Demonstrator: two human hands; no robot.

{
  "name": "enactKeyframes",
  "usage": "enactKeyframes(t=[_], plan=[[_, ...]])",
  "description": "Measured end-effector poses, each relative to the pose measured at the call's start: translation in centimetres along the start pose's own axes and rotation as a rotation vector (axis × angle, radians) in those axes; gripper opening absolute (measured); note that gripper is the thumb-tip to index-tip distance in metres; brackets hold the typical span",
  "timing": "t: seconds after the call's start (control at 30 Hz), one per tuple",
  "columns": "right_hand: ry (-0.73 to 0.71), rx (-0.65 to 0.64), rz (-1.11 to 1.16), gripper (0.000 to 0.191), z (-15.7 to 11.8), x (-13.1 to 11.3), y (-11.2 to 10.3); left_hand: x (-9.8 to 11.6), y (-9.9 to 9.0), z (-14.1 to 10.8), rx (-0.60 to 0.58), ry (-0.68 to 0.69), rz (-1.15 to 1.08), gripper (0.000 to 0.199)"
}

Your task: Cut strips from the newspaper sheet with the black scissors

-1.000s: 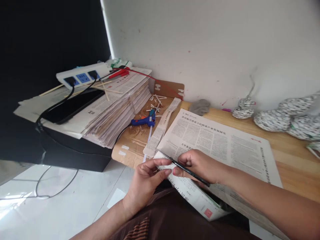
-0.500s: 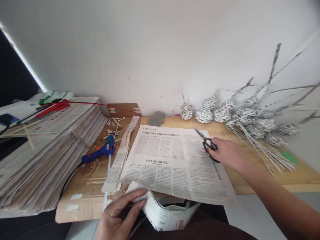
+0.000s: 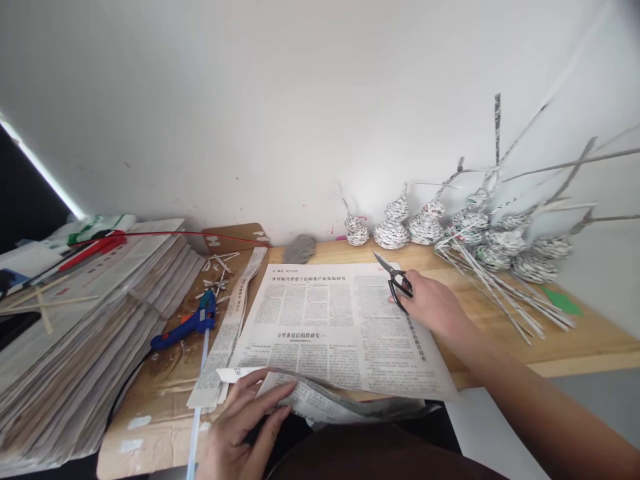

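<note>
My right hand [image 3: 429, 303] grips a pair of scissors [image 3: 395, 277] with black handles, above the right side of a flat newspaper sheet [image 3: 320, 313]. The blades are together and point up and to the left. At the front edge of the table my left hand [image 3: 245, 427] pinches a folded newspaper strip [image 3: 325, 400] between thumb and fingers. That strip sags to the right along the near edge of the sheet, over my lap. Left of the sheet lie cut newspaper strips [image 3: 225, 347].
A blue glue gun [image 3: 185, 327] rests on brown cardboard [image 3: 150, 400]. A tall newspaper stack [image 3: 100, 347] stands at the left. Woven paper gourds [image 3: 391, 233] line the wall, with rolled paper sticks [image 3: 505, 297] before them. A grey lump [image 3: 300, 249] sits behind the sheet.
The folded strip in my left hand has been raised and flattened; it hung as an open loop before. My right hand still holds the scissors over the sheet. The view has shifted slightly.
</note>
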State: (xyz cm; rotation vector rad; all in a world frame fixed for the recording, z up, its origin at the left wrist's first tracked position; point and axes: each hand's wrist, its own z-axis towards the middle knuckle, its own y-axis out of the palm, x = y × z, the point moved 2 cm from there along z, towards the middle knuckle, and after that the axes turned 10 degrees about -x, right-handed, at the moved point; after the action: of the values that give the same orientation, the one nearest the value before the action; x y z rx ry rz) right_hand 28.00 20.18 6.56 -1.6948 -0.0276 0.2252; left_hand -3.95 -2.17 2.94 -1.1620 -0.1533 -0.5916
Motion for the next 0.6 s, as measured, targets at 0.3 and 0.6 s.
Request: enactKeyframes(t=[0.3,0.6], plan=[[0.028,-0.042,0.016,0.031,5.2,1.7,-1.1,-0.6,0.5,1.2,-0.049,0.146,0.057,0.035],[-0.035,-0.025,0.045,0.031,8.1,1.2,0.0,0.5,1.8,1.6,-0.085,0.106,-0.039,0.031]])
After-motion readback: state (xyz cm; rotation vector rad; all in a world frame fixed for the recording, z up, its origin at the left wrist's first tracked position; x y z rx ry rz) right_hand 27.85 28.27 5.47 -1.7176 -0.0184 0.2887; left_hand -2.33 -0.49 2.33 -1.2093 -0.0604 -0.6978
